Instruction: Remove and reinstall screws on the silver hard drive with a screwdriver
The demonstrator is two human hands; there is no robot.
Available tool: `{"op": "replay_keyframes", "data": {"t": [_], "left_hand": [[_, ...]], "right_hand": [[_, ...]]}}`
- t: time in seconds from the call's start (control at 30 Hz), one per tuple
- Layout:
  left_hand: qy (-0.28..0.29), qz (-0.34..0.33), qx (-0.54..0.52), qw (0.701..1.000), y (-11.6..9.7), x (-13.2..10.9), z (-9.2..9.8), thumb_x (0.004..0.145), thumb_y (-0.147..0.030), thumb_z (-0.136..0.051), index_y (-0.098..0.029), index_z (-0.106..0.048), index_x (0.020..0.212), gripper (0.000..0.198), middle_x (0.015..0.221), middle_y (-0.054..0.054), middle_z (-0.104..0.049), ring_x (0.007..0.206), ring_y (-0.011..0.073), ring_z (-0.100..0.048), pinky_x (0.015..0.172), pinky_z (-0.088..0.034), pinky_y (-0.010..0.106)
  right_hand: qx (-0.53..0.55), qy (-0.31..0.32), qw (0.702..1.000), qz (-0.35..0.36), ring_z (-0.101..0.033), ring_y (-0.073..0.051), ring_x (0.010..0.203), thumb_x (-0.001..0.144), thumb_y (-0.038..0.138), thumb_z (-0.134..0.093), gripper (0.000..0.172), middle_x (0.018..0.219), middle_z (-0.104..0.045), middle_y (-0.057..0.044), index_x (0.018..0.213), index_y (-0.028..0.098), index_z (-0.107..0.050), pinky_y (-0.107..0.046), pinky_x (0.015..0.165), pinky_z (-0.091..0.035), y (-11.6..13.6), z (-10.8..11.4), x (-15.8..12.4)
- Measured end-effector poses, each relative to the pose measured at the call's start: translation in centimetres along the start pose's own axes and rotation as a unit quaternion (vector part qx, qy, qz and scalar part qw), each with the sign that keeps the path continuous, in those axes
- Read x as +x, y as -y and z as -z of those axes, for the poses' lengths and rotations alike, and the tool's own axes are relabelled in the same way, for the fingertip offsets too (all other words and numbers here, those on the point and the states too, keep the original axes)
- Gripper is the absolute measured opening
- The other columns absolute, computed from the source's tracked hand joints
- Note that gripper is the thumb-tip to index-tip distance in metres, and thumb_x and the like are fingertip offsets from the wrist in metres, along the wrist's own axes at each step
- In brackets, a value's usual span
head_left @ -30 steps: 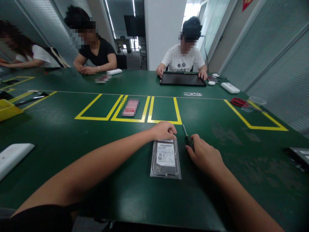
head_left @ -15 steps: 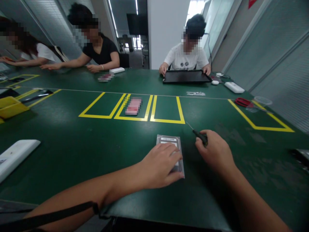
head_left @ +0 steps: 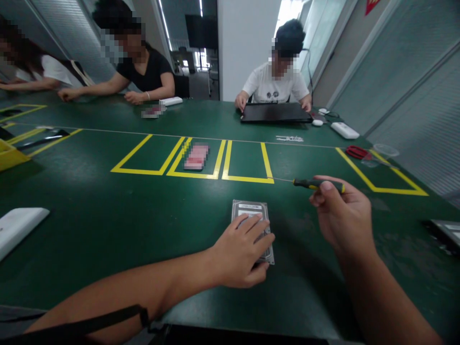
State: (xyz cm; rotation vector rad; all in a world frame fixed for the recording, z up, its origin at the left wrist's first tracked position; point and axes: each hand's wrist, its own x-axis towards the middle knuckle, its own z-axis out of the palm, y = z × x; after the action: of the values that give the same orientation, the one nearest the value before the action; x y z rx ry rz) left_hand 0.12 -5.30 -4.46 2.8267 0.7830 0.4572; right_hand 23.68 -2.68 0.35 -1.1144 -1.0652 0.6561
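Note:
A flat metal hard drive [head_left: 250, 206] with white labels lies on the green table in front of me. My left hand [head_left: 244, 251] rests across its middle and lower part, fingers curled towards its right edge and thumb by the near corner. To the right, my right hand [head_left: 347, 218] is raised and closed around a screwdriver [head_left: 304, 183] with a black and yellow handle. The screwdriver's thin shaft points left, lying nearly level, with its tip beyond the far end of the drive and apart from it.
Yellow tape boxes [head_left: 247, 180] mark the table, one holding a pink blurred item [head_left: 196, 157]. White devices lie left [head_left: 23, 225] and far right [head_left: 345, 130]. Red cable [head_left: 357, 152] and another drive-like item [head_left: 445, 232] are rightward. Across, a person [head_left: 276, 86] holds a black panel [head_left: 276, 113]; others sit leftward.
My right hand has moved right and turned, swinging the screwdriver from a downward slant to nearly level. My left hand has shifted slightly on the hard drive, its fingers more spread.

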Motion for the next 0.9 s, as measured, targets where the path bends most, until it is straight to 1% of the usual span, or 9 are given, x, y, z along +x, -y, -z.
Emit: {"op": "replay_keyframes", "data": {"t": [0.03, 0.1, 0.2, 0.27, 0.4, 0.53, 0.63, 0.73, 0.9], "left_hand": [[0.0, 0.001, -0.002, 1.0, 0.0, 0.0, 0.0, 0.088, -0.046, -0.055, -0.019, -0.051, 0.141, 0.06, 0.152, 0.013, -0.046, 0.143, 0.035, -0.036, 0.119, -0.026, 0.053], [0.0, 0.002, -0.005, 1.0, 0.0, 0.0, -0.1, 0.088, -0.046, -0.055, -0.019, -0.052, 0.14, 0.059, 0.152, 0.013, -0.046, 0.143, 0.0349, -0.037, 0.119, -0.025, 0.053], [-0.004, 0.004, -0.006, 1.0, 0.1, 0.1, -0.1, 0.086, -0.046, -0.057, -0.019, -0.054, 0.139, 0.059, 0.15, 0.013, -0.049, 0.142, 0.0353, -0.039, 0.119, -0.026, 0.054], [-0.006, 0.003, -0.006, 1.0, 0.1, 0.2, -0.2, 0.086, -0.046, -0.057, -0.019, -0.054, 0.138, 0.059, 0.149, 0.014, -0.049, 0.141, 0.0355, -0.039, 0.118, -0.027, 0.054], [-0.007, 0.001, -0.012, 1.0, 0.2, 0.1, -0.1, 0.086, -0.046, -0.057, -0.019, -0.054, 0.139, 0.059, 0.15, 0.014, -0.049, 0.142, 0.0359, -0.038, 0.118, -0.027, 0.054], [-0.003, -0.002, -0.027, 1.0, 0.4, 0.0, 0.1, 0.085, -0.045, -0.057, -0.02, -0.054, 0.138, 0.059, 0.151, 0.013, -0.047, 0.143, 0.0352, -0.037, 0.118, -0.026, 0.054], [0.0, -0.004, -0.037, 0.999, 0.5, -0.1, 0.3, 0.085, -0.044, -0.058, -0.02, -0.053, 0.14, 0.06, 0.151, 0.013, -0.047, 0.144, 0.0344, -0.036, 0.118, -0.024, 0.054], [0.001, -0.006, -0.043, 0.999, 0.6, -0.1, 0.2, 0.085, -0.043, -0.058, -0.02, -0.053, 0.14, 0.061, 0.152, 0.013, -0.047, 0.145, 0.0338, -0.035, 0.119, -0.023, 0.053], [-0.004, -0.009, -0.05, 0.999, 0.8, -0.3, 0.0, 0.085, -0.043, -0.058, -0.021, -0.052, 0.142, 0.061, 0.153, 0.013, -0.045, 0.146, 0.0333, -0.034, 0.119, -0.023, 0.053]], "right_hand": [[0.023, 0.001, 1.0, 0.002, -0.048, -0.009, 0.06, 0.086, 0.04, -0.07, 0.029, 0.066, -0.05, 0.003, 0.103, 0.016, -0.068, -0.022, 0.057, -0.041, 0.4, -0.2, 0.2], [0.03, 0.003, 0.999, 0.012, -0.049, -0.009, 0.06, 0.09, 0.042, -0.065, 0.027, 0.072, -0.053, 0.002, 0.1, 0.017, -0.066, -0.022, 0.057, -0.042, 1.2, -0.7, 0.6], [-0.024, 0.011, 0.999, 0.041, -0.052, -0.008, 0.062, 0.095, 0.049, -0.056, 0.032, 0.091, -0.063, -0.004, 0.099, 0.018, -0.062, -0.022, 0.055, -0.042, 2.2, -1.2, 1.0], [-0.055, 0.028, 0.996, 0.061, -0.053, -0.009, 0.062, 0.098, 0.052, -0.051, 0.035, 0.097, -0.067, -0.006, 0.099, 0.019, -0.059, -0.023, 0.055, -0.042, 2.6, -1.6, 1.2], [-0.087, 0.069, 0.989, 0.093, -0.051, -0.011, 0.057, 0.1, 0.05, -0.047, 0.028, 0.09, -0.069, -0.004, 0.102, 0.023, -0.053, -0.025, 0.053, -0.041, 3.6, -2.7, 1.7], [-0.139, 0.085, 0.977, 0.134, -0.051, -0.011, 0.057, 0.101, 0.046, -0.046, 0.022, 0.085, -0.067, -0.001, 0.104, 0.024, -0.048, -0.026, 0.053, -0.041, 4.2, -3.7, 2.2], [-0.176, 0.087, 0.968, 0.154, -0.055, -0.012, 0.065, 0.099, 0.042, -0.052, 0.024, 0.089, -0.067, -0.002, 0.113, 0.022, -0.047, -0.025, 0.058, -0.044, 4.0, -3.9, 2.6], [-0.217, 0.098, 0.96, 0.151, -0.058, -0.013, 0.069, 0.096, 0.038, -0.055, 0.03, 0.092, -0.066, -0.002, 0.121, 0.022, -0.048, -0.027, 0.063, -0.046, 3.5, -3.9, 2.7], [-0.272, 0.109, 0.944, 0.155, -0.057, -0.013, 0.068, 0.098, 0.041, -0.051, 0.027, 0.089, -0.066, -0.002, 0.117, 0.021, -0.052, -0.027, 0.064, -0.046, 2.9, -3.8, 2.5]]}}
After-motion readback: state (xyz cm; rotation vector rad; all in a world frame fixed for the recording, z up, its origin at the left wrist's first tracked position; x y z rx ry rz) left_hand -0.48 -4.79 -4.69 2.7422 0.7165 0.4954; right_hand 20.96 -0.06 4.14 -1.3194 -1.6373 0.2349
